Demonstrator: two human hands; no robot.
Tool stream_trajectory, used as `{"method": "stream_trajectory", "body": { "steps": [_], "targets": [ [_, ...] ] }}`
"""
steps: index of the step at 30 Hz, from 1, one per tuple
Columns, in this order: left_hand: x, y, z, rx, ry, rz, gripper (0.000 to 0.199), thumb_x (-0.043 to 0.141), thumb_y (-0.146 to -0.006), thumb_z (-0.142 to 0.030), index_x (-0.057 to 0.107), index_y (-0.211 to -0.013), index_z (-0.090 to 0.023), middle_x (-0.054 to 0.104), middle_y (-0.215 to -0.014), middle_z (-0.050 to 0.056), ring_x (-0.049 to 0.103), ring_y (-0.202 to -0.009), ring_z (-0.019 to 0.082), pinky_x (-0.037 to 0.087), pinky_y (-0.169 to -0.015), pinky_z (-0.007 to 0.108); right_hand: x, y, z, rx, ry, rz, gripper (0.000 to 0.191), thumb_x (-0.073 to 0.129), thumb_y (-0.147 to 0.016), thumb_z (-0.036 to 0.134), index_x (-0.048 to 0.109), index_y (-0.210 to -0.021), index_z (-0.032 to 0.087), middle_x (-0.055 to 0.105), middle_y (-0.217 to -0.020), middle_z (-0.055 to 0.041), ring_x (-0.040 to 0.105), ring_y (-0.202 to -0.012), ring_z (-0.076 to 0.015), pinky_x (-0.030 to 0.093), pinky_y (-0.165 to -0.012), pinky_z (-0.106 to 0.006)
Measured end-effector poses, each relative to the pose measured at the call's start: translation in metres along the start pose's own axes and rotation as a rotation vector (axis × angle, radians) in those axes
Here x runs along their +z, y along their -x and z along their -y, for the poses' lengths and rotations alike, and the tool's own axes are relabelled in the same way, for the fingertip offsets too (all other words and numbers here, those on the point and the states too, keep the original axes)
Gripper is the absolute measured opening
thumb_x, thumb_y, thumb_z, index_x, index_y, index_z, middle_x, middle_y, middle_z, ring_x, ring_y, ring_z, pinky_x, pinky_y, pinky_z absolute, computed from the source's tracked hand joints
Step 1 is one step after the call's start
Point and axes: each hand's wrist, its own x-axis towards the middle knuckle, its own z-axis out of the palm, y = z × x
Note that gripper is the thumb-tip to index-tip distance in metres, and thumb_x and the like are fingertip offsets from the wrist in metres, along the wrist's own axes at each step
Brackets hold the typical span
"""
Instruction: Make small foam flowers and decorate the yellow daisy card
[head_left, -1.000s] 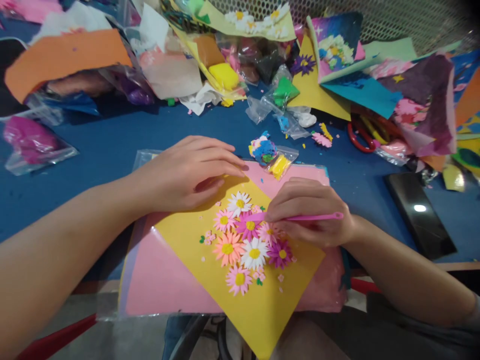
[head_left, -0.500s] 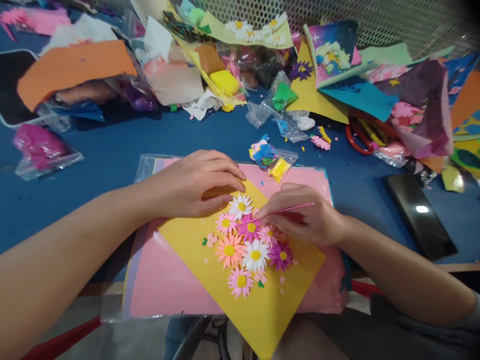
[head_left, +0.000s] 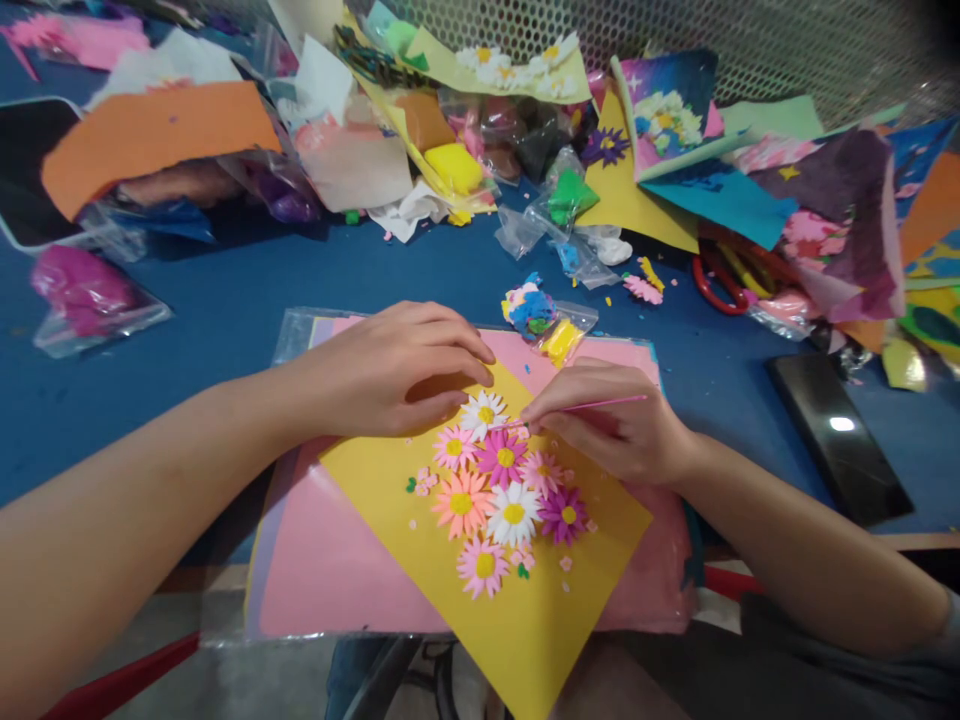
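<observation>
A yellow paper sheet [head_left: 559,640] lies askew over a pink board [head_left: 337,560], which sits in a clear plastic sleeve. Daisy-like clay flowers in white, pink, orange and magenta cluster on it, among them a magenta flower [head_left: 502,456] and a white flower [head_left: 482,414] at the top. My left hand [head_left: 420,365] rests on the sheet's upper left edge, fingers stretched, the thumb close to that white flower. My right hand [head_left: 600,415] pinches a thin pink stick [head_left: 626,401]; its tip is over the petals between the white and magenta flowers. Small pink blossoms [head_left: 425,481] with green leaves lie at the side.
Beyond the board lie a mixed clay lump [head_left: 529,306] and a small bag of yellow clay [head_left: 562,341]. A black phone [head_left: 836,440] is at the right, with red-handled scissors [head_left: 716,285] behind it. Bagged magenta clay [head_left: 86,295] is at left. Papers and bags crowd the back.
My right hand has shifted slightly up and right; the stick's tip has moved from the magenta flower's top toward the white flower. My left hand stays in place.
</observation>
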Motion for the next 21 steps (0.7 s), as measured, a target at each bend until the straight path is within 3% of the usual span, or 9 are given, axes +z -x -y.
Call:
{"method": "stream_trajectory", "body": {
  "steps": [9,13,18,21],
  "targets": [
    [0.000,0.000,0.000,-0.020,0.040,-0.003,0.026,0.053,-0.097,-0.032,0.070,-0.116,-0.026,0.071,-0.128,0.003,0.057,-0.125,0.023,0.038,-0.108,0.037,-0.003,0.000,-0.001,0.001,-0.011,0.010,0.015,0.059,-0.095,0.011,0.073,-0.097,0.015,0.080,-0.089,-0.0065,0.073,-0.077,-0.0109,0.057,-0.071,-0.023],
    [0.001,0.000,0.001,-0.018,0.040,-0.017,0.025,0.054,-0.097,-0.030,0.070,-0.116,-0.027,0.071,-0.127,0.002,0.058,-0.124,0.023,0.039,-0.107,0.036,-0.005,0.000,-0.001,0.009,-0.019,0.017,0.014,0.059,-0.095,0.011,0.073,-0.095,0.014,0.076,-0.078,-0.0039,0.071,-0.073,-0.0115,0.057,-0.069,-0.024],
    [0.000,0.000,0.001,-0.017,0.036,-0.017,0.025,0.054,-0.096,-0.030,0.069,-0.117,-0.026,0.071,-0.127,0.003,0.058,-0.124,0.024,0.040,-0.107,0.037,-0.016,0.001,-0.010,-0.042,-0.077,-0.053,0.015,0.058,-0.093,0.010,0.071,-0.086,0.016,0.073,-0.074,-0.0039,0.069,-0.069,-0.0130,0.056,-0.066,-0.027],
    [0.000,0.000,0.001,-0.025,0.037,-0.001,0.026,0.055,-0.096,-0.030,0.069,-0.117,-0.026,0.071,-0.127,0.003,0.058,-0.124,0.024,0.040,-0.107,0.038,-0.022,0.002,-0.017,-0.090,-0.043,-0.015,0.013,0.059,-0.092,0.010,0.068,-0.083,0.015,0.073,-0.074,-0.0051,0.069,-0.068,-0.0127,0.055,-0.064,-0.026]
  ]
}}
